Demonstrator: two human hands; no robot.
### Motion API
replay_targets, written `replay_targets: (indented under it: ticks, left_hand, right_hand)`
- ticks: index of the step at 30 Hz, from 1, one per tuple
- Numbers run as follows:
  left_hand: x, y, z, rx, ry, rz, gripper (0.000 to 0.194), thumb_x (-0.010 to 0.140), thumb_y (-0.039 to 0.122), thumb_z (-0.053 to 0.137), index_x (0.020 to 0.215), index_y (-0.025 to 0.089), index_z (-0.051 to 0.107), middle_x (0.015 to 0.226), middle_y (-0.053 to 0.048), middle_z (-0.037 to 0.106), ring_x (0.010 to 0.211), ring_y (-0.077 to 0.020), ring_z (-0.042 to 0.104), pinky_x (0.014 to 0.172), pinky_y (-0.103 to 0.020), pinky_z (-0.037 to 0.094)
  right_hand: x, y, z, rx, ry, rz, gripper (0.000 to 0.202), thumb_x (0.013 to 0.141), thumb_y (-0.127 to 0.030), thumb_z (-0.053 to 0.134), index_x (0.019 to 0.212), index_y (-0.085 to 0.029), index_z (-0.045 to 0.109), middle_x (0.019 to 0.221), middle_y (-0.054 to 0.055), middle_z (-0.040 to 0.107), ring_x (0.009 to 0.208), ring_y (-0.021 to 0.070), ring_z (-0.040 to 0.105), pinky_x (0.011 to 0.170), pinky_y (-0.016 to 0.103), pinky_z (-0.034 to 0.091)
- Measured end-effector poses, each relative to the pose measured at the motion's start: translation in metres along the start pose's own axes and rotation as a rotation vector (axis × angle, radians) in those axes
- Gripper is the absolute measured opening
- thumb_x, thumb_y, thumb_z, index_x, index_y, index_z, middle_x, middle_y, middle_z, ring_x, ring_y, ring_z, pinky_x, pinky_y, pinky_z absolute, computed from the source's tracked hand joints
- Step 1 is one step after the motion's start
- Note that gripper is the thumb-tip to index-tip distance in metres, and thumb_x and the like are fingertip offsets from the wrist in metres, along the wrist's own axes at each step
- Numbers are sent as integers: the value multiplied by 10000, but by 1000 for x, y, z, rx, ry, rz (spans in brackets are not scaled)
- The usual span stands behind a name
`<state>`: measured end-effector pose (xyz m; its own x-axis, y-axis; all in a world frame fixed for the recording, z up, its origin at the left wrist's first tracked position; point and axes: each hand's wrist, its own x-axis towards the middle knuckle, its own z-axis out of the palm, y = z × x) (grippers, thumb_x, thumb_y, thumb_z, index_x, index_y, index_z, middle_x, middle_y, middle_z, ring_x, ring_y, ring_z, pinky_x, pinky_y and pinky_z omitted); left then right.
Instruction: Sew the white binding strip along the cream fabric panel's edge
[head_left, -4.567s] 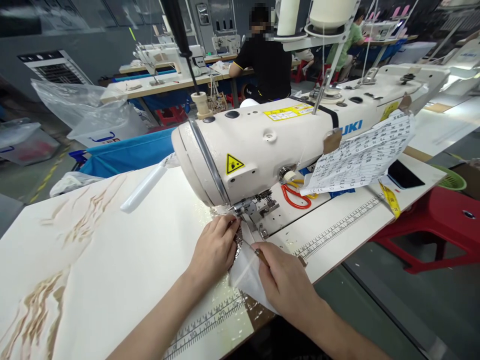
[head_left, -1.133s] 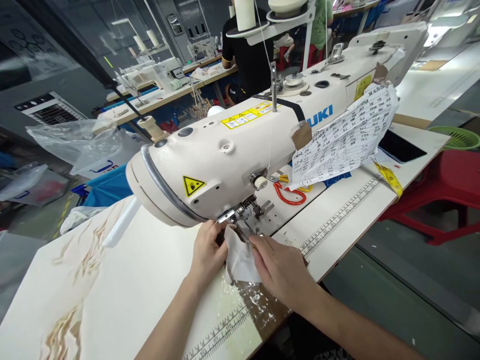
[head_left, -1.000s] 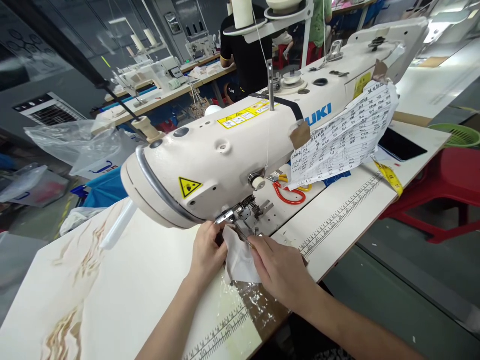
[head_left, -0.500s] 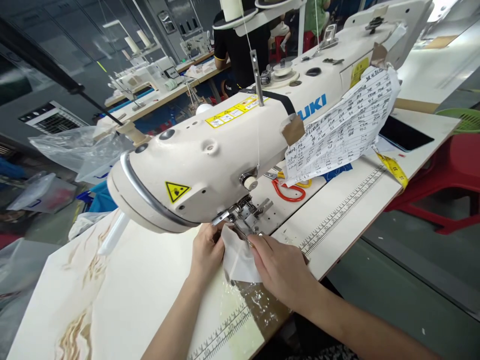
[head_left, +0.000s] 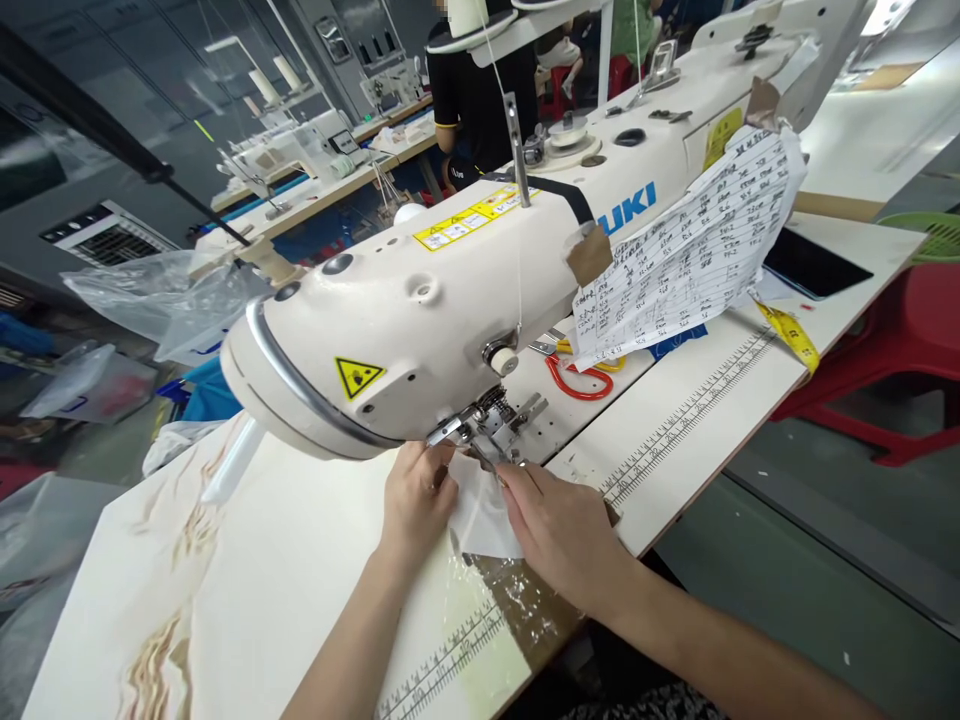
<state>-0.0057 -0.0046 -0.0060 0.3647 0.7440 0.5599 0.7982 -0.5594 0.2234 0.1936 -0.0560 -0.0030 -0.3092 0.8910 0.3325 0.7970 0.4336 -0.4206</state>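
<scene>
A piece of white fabric (head_left: pixel 486 515) lies at the needle area of a white sewing machine (head_left: pixel 442 310), its near edge hanging toward me. My left hand (head_left: pixel 421 498) has its fingers curled at the fabric's left edge, close under the machine head; the fingertips are partly hidden. On the other side, my right hand (head_left: pixel 566 525) pinches the fabric's right edge just in front of the metal presser foot (head_left: pixel 491 430). The far end of the fabric runs in under the foot, where I cannot see it clearly.
Red-handled scissors (head_left: pixel 579 380) lie behind the needle area. A handwritten sheet (head_left: pixel 694 250) hangs on the machine's side. A yellow tape measure (head_left: pixel 787 335) and a dark phone (head_left: pixel 814 265) rest at the right. Layered pale fabric (head_left: pixel 154 665) lies at left. A person in black (head_left: pixel 484 105) is beyond.
The fabric between my hands has shifted slightly and looks flatter, its left corner lower. My left fingers have curled in a little more. My right hand keeps nearly the same place.
</scene>
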Motion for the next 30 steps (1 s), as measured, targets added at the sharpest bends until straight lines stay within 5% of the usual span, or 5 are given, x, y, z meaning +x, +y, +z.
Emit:
replay_targets:
  ticks: [6,10,16,23,30]
  left_hand:
    - [5,2,-1,161,-51,320,252,849,2,474,1008,164,582,923,-74,669,868,-203,606,766,-324,548]
    - [8,7,-11,87,-159,273,227,875,27,466,1000,152,608,982,-90,659,882,-207,594,737,-325,564]
    - [3,24,-26,146,-324,255,338,924,36,359,1139,96,611,1082,-151,616,967,-257,552,747,-392,591]
    - [-11,52,-5,242,-199,60,303,938,95,410,1153,29,613,1126,-177,599,981,-270,545,829,-425,602]
    - [-25,49,-4,210,-226,80,421,938,88,381,1330,40,527,1311,-171,587,1240,-287,519,1024,-459,531]
  right_hand:
    - [-3,1,8,-84,75,-54,265,961,-88,476,1206,-101,576,884,80,712,648,213,667,490,315,455]
    - [-21,0,-1,-13,56,-17,295,961,-105,443,1235,-92,552,924,106,727,666,236,692,503,327,477]
    - [-71,0,-30,418,-152,-24,233,952,-120,390,1120,-213,522,841,7,697,687,177,693,567,269,499]
    - [-85,11,-37,243,-87,-102,311,959,-82,322,1174,-210,506,891,37,702,680,184,701,543,269,516]
    - [-79,13,-36,120,-21,-180,339,984,-98,326,1251,-155,527,1009,110,724,734,211,732,576,282,565]
